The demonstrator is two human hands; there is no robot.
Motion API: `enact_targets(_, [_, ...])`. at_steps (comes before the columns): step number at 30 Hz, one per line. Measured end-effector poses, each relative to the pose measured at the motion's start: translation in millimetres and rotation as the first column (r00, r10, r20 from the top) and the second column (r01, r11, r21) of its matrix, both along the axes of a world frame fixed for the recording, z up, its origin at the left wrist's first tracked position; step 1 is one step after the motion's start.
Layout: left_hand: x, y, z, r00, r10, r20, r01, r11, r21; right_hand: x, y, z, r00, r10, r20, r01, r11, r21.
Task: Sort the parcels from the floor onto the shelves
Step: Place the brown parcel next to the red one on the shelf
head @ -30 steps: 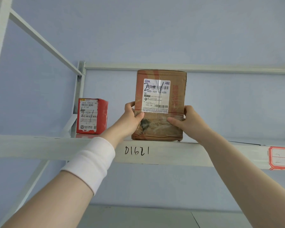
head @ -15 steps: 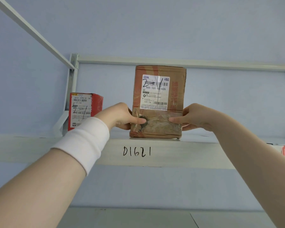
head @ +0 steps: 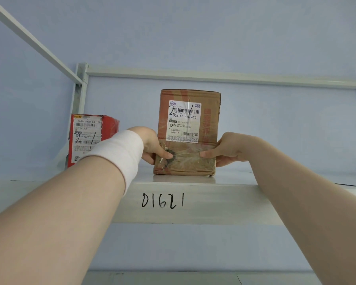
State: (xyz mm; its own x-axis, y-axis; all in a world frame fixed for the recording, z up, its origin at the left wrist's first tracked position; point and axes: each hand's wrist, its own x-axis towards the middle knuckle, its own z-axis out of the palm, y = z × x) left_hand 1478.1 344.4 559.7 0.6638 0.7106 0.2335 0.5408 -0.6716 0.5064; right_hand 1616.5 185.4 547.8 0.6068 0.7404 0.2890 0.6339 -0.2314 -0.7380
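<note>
The brown cardboard parcel [head: 188,128], a tall upright box wrapped in clear tape, is seen standing on the white metal shelf [head: 224,202], close behind its front edge and roughly at its middle. A white printed shipping label [head: 184,122], overwritten with black marker strokes, is carried on the face turned towards the camera. The lower part of the parcel is gripped from both sides. The left hand [head: 152,145] is clamped on the left edge, with the thumb laid across the front face and the other fingers hidden round the side. The right hand [head: 228,150] is clamped on the right edge in the same way, thumb on the front. A white cloth wristband [head: 119,155] is worn on the left forearm. The black handwritten marking "D1621" [head: 162,200] is seen on the front lip of the shelf, just below the parcel. A red rectangular carton [head: 90,136] with its own white label is set further left on the same shelf, well apart from the parcel, beside the rear upright.
</note>
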Motion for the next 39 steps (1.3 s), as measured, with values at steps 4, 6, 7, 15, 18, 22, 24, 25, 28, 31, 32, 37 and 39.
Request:
enact_targets(4, [-0.3,0.1,-0.7,1.0,-0.02,0.016,0.021,1.0,-0.012,1.2,-1.0,-1.3,1.0,-0.004,0.016,0.004,1.0,-0.001])
enact_targets(6, [-1.2,-1.6,-1.1,1.0,-0.023,0.017,0.023,1.0,-0.005,0.2,-1.8,-1.1,0.999,-0.021,0.036,0.022,1.0,-0.013])
enact_targets(7, [-2.1,-3.0,-1.3,1.0,-0.028,0.009,0.028,1.0,-0.006,-1.4,-2.6,-1.4,0.998,-0.03,0.047,0.031,0.999,-0.025])
enact_targets(15, [-33.1,-25.6,-6.5,0.994,0.048,-0.101,-0.032,0.987,0.156,-24.0,-32.0,-10.5,0.962,-0.193,0.192,0.207,0.977,-0.052])
enact_targets(18, [-51.2,-45.3,-11.3,0.997,0.051,-0.065,-0.035,0.974,0.223,-34.0,-45.3,-14.3,0.933,-0.239,0.27,0.234,0.971,0.053])
enact_targets(22, [-70.2,-69.8,-13.4,0.999,0.034,0.017,-0.038,0.927,0.372,-53.5,-56.3,-18.9,0.934,-0.149,0.324,0.112,0.985,0.129])
enact_targets(24, [-78.0,-82.2,-16.9,0.998,0.028,0.058,-0.049,0.919,0.392,-65.3,-59.8,-24.6,0.926,-0.122,0.358,0.07,0.986,0.153])
enact_targets(25, [-81.6,-89.1,-19.8,0.997,0.022,0.074,-0.05,0.914,0.404,-72.1,-61.7,-28.5,0.916,-0.121,0.383,0.06,0.984,0.166])
enact_targets(28, [-97.6,-115.4,-31.8,0.993,0.019,0.117,-0.069,0.892,0.448,-94.9,-69.0,-41.6,0.892,-0.128,0.433,0.041,0.978,0.204])
enact_targets(31, [-120.1,-142.8,-43.7,0.994,0.007,0.113,-0.061,0.87,0.49,-121.3,-84.3,-55.1,0.869,-0.14,0.474,0.04,0.976,0.215])
enact_targets(32, [-128.6,-151.8,-46.4,0.994,0.0,0.108,-0.054,0.864,0.5,-130.1,-90.9,-58.2,0.856,-0.148,0.496,0.04,0.974,0.222])
enact_targets(37, [-168.7,-191.1,-71.5,0.997,-0.009,0.08,-0.043,0.781,0.623,-173.6,-123.5,-79.6,0.797,-0.169,0.58,0.047,0.974,0.22])
enact_targets(39, [-183.2,-204.3,-88.4,0.999,0.034,0.043,-0.054,0.741,0.669,-190.7,-132.5,-95.3,0.76,-0.143,0.634,0.042,0.984,0.172])
